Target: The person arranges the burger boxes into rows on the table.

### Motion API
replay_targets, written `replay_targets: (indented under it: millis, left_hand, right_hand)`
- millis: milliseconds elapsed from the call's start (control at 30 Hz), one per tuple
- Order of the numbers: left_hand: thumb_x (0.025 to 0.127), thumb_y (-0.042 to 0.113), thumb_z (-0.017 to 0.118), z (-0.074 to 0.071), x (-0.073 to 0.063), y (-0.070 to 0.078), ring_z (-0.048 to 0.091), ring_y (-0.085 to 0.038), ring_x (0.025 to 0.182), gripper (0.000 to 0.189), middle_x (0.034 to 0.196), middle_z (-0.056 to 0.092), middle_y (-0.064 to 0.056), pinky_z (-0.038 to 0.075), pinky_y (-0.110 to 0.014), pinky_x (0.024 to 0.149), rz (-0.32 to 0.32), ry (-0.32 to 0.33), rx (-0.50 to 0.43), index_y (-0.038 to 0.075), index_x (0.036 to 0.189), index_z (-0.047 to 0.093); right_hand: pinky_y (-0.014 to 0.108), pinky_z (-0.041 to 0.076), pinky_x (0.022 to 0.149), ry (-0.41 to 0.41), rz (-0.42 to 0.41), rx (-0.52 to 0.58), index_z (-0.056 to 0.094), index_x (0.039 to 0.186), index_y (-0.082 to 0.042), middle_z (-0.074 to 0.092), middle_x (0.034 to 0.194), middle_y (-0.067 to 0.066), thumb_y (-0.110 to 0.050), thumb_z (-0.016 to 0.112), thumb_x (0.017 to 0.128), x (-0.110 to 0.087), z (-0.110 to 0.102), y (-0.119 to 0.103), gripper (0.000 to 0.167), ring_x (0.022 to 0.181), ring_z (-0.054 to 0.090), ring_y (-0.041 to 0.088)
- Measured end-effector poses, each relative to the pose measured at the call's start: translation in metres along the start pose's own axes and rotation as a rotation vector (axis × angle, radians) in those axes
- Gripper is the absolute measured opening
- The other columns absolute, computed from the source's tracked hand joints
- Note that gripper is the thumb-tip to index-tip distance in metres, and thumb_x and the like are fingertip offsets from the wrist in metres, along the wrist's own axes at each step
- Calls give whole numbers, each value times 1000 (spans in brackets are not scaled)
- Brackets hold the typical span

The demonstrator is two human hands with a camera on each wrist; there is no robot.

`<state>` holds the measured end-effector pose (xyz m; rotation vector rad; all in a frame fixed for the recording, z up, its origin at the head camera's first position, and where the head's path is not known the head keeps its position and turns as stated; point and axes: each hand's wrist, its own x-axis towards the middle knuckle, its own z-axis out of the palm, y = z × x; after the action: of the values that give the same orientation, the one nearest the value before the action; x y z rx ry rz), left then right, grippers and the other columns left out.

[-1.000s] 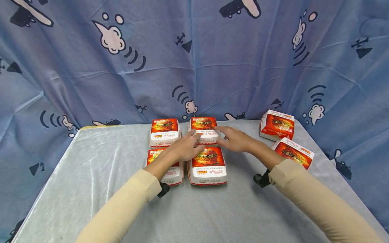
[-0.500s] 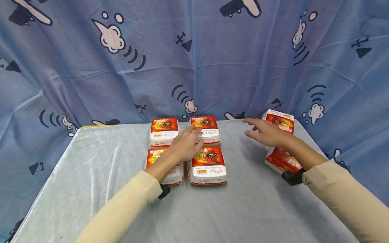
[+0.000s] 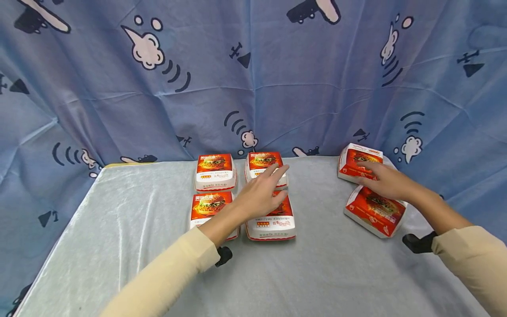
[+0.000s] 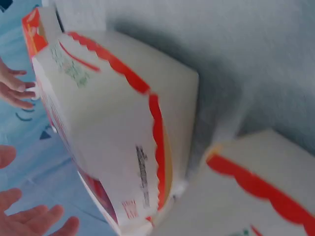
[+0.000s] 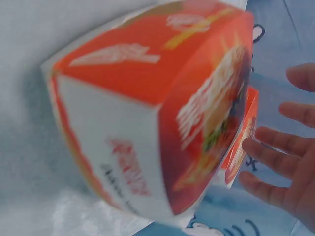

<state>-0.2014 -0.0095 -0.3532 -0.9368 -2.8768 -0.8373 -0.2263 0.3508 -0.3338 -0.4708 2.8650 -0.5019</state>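
Several red-and-white burger boxes lie on the table. In the head view my left hand (image 3: pixel 263 196) hovers with spread fingers above the front right box (image 3: pixel 271 226) of a close group. Beside it in that group are the back right box (image 3: pixel 266 160), the back left box (image 3: pixel 215 174) and the front left box (image 3: pixel 207 204). My right hand (image 3: pixel 386 178) extends over two loose boxes, the far one (image 3: pixel 354 160) and the near, turned one (image 3: pixel 376 211). In the right wrist view, my right fingers stay apart from the large box (image 5: pixel 133 93). Neither hand holds anything.
A light grey cloth covers the table (image 3: pixel 158 246). Behind it hangs a blue patterned curtain (image 3: pixel 293 79), close to the back boxes. A strip of bare cloth separates the group from the two loose boxes.
My right hand has moved from beside the group rightward to above the loose boxes. My left hand has shifted slightly right over the group. The boxes appear to stay in place.
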Motion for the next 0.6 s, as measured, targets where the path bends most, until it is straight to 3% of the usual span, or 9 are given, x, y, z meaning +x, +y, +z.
replay_targets:
  millis: [200, 433, 600]
  left_hand:
    - [98, 26, 59, 5, -2, 12, 49, -25, 134, 64, 158, 35, -12, 45, -43, 105, 32, -45, -42, 20, 157, 33]
    - [99, 27, 58, 10, -2, 20, 38, -22, 142, 63, 159, 32, -9, 38, -41, 111, 50, -107, -96, 21, 157, 33]
    - [100, 28, 57, 13, -2, 24, 40, -18, 140, 60, 157, 36, -5, 39, -37, 110, 72, -139, -121, 20, 156, 36]
  right_hand:
    - [72, 39, 94, -8, 50, -20, 36, 144, 14, 48, 132, 40, -25, 56, 101, -15, -1, 20, 61, 119, 47, 54]
    - [73, 41, 90, -163, 150, 11, 28, 145, 14, 36, 137, 46, -35, 54, 102, -27, 1, 35, 70, 120, 40, 60]
    - [73, 40, 90, -165, 142, 45, 29, 145, 13, 36, 137, 45, -36, 51, 103, -29, 6, 36, 69, 120, 40, 60]
